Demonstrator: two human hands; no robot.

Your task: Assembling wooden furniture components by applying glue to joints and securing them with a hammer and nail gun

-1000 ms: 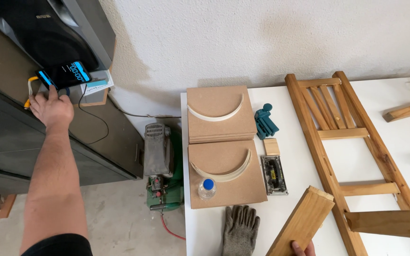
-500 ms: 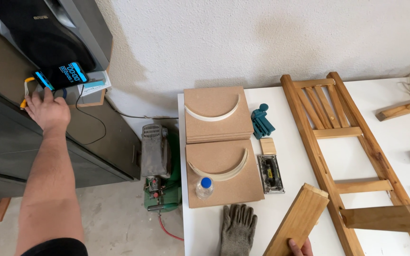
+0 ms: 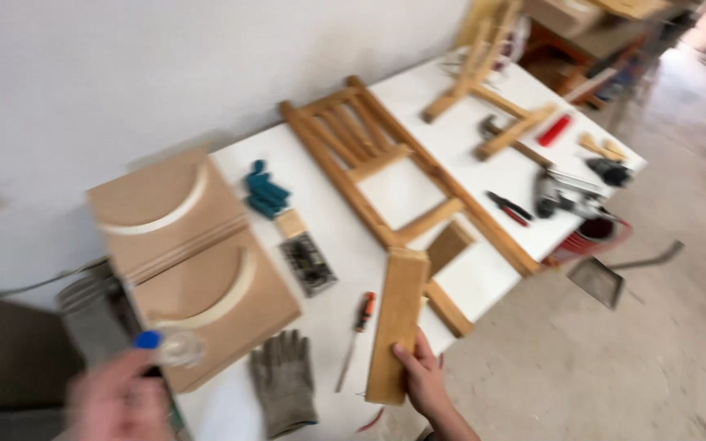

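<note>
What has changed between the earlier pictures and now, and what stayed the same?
The left hand has left the phone on the dark cabinet and come down beside the blue-capped bottle; it is too blurred to tell whether it touches. The view has swung right, showing more of the table. The right hand still holds the wooden board. The glove and wooden frame lie as before.

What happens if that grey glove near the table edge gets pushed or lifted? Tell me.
The grey glove lies flat and slumped on the white table, so it would probably flop and fold when lifted. It looks light for its size. Pushed, it would likely slide or bunch, not roll, and it lies near the table's edge.
</note>
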